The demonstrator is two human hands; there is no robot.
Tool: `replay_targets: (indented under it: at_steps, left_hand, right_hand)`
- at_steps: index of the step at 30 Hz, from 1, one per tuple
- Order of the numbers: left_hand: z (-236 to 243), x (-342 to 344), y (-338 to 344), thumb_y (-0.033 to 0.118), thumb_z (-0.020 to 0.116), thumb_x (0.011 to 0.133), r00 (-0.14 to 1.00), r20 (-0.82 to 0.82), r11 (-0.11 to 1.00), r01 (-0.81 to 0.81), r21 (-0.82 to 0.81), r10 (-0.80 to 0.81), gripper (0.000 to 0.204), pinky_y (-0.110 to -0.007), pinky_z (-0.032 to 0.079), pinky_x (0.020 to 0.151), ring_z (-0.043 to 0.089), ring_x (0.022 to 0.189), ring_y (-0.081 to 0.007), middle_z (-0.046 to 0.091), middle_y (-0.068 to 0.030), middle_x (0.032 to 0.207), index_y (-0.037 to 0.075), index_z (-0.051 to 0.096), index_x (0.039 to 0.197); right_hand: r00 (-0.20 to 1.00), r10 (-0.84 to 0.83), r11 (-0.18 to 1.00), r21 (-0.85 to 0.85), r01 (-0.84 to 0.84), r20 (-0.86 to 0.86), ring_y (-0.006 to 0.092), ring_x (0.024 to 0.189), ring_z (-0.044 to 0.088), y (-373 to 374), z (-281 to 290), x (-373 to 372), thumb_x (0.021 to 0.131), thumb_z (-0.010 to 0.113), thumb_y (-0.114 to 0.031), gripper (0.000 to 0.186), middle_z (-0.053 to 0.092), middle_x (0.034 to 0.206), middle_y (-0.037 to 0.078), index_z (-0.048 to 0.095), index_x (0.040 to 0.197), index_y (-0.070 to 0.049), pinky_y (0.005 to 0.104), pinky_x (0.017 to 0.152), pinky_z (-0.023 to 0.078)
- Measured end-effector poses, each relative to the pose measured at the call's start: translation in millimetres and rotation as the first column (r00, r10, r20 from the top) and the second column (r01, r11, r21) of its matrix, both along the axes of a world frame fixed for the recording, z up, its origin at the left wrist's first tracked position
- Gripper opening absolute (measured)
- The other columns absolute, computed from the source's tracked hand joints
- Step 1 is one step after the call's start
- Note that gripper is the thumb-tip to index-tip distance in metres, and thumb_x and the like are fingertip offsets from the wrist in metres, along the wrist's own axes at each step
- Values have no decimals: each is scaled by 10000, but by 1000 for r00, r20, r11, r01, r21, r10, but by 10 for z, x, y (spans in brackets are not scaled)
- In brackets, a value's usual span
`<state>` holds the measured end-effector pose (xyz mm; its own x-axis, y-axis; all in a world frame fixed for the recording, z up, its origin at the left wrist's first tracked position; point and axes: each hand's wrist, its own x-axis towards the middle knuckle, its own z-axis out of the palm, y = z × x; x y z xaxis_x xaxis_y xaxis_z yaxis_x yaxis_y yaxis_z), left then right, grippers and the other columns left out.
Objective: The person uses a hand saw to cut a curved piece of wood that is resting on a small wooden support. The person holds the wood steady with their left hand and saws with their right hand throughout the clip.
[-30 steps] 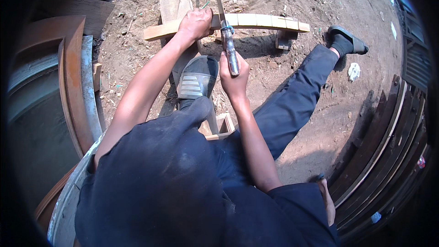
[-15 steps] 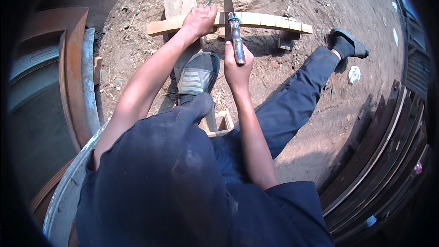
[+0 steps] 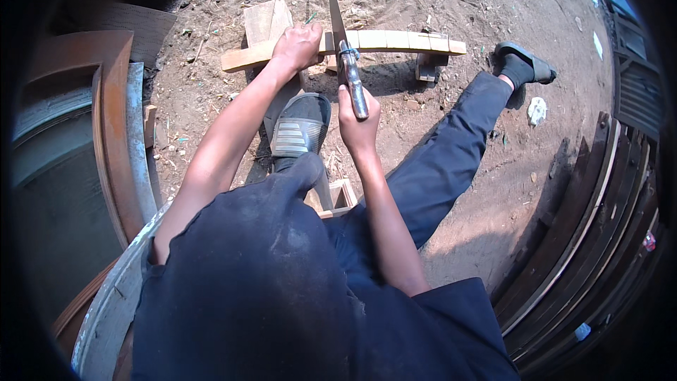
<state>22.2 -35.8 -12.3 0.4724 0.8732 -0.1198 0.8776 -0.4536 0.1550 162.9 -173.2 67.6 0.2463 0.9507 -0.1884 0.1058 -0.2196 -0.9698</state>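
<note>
A pale, slightly curved wooden piece [image 3: 395,40] lies crosswise in front of me, with several thin lines across its right part. My left hand [image 3: 299,46] is closed on it left of the middle, the fingers partly hidden. Just right of that hand, a handsaw [image 3: 336,10] crosses the wood, its blade pointing away. My right hand [image 3: 358,125] is wrapped round the saw's dark, worn handle. Where the teeth meet the wood cannot be made out.
Wooden blocks [image 3: 268,20] support the piece at the left, and a small block [image 3: 427,69] at the right. My sandalled left foot [image 3: 300,127] is close below. Framed panels [image 3: 113,99] stand at the left; dark planks [image 3: 564,240] lie at the right.
The view has shifted and turned a little, so the wood and both hands appear lower and further left. The saw leans more to the left in the picture. Both hands keep their hold.
</note>
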Motion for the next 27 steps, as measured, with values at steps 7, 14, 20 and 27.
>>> replay_targets:
  at_steps: [7,14,20,27]
  left_hand:
    - [-198,-68,-5,93,634,727,1000,12,997,-16,75,15,243,-410,544,727,665,837,-316,664,-179,857,-7,539,927]
    - [-253,-110,-34,79,598,751,998,54,998,-20,64,17,235,-413,542,754,655,868,-318,654,-162,901,-4,576,970]
    - [-221,54,-7,135,582,787,996,85,999,-22,43,19,272,-409,510,749,644,906,-311,654,-179,967,5,574,1025]
    - [-255,-106,-2,161,593,784,999,21,999,-27,18,27,276,-400,501,754,642,913,-311,662,-171,936,12,574,1015]
  right_hand:
    - [991,-6,1000,13,5,130,91,564,523,-1085,6,24,846,585,-27,100,536,597,61,600,764,29,285,514,415]
    - [997,-18,1000,-18,19,73,92,535,396,-199,-168,-212,907,576,-102,238,445,568,25,508,705,4,307,487,326]
    - [957,2,1000,-15,2,290,98,529,429,-921,-346,145,877,595,-92,219,469,559,43,537,694,13,323,482,340]
    - [970,54,998,20,-60,238,73,537,373,-126,-96,-198,894,570,-100,231,430,561,-6,518,687,-11,303,481,315]
